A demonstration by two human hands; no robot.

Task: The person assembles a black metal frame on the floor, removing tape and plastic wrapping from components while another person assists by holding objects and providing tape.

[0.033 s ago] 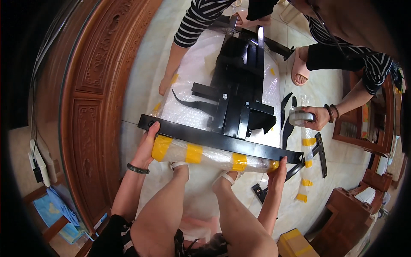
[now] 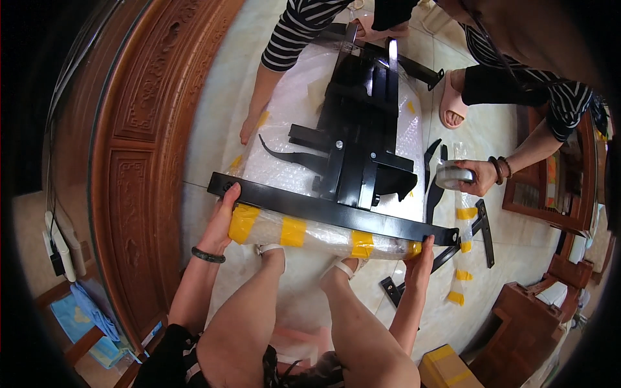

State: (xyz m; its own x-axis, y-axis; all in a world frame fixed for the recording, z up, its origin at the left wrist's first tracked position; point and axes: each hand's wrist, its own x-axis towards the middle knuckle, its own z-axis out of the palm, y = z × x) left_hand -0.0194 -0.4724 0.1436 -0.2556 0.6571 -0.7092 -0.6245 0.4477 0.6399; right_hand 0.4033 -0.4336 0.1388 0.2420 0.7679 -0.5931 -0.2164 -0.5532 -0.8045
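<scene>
A flat, bubble-wrapped panel [image 2: 278,161] lies before me, its near edge bound with strips of yellow tape [image 2: 294,231]. On top rests a black metal frame [image 2: 349,174] with bolts and a long crossbar [image 2: 323,205] along the near edge. My left hand [image 2: 224,213] is closed around the panel's near left corner, thumb up against the crossbar. At the near right corner my right hand [image 2: 420,257] grips likewise, its thumb at the bar's end. The fingers of both hands are mostly hidden beneath the wrap.
Across from me, a co-worker's hand [image 2: 477,178] holds a roll of clear tape [image 2: 454,175]; their other hand [image 2: 248,129] touches the panel's left side. Black metal legs [image 2: 484,233] lie on the floor at right. A carved wooden cabinet [image 2: 136,194] stands left, a cardboard box [image 2: 446,367] near right.
</scene>
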